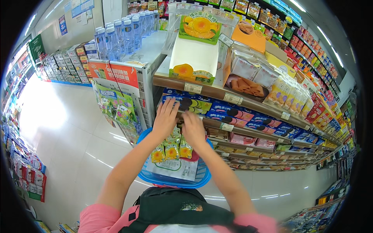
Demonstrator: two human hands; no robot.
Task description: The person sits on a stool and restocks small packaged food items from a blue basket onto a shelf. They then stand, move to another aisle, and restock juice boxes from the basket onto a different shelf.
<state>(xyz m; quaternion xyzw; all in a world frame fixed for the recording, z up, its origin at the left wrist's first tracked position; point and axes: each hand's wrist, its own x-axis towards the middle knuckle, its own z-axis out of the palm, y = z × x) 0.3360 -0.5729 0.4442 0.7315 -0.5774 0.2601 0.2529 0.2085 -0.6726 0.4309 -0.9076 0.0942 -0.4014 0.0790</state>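
My left hand [166, 118] reaches over the far rim of a blue plastic basket [139, 171], its fingers spread against the blue and green cookie boxes [195, 105] on the shelf. Close beside it on the right, my right hand [192, 126] is bent and slightly blurred in front of the shelf edge; whether it holds anything is hidden. Below both hands, several small yellow and green fruit snack packets [172, 151] lie in the basket on a white printed sheet or bag [180, 169]. An open white display box [193, 55] with peach pictures stands on the shelf above.
Shelves with price tags [233, 98] run off to the right, stocked with boxed cookies and packaged snacks. Clear water bottles [128, 35] stand on a white surface at the upper left. Green snack bags [118, 106] hang at the shelf's end. Stacked cartons [68, 62] line the wall.
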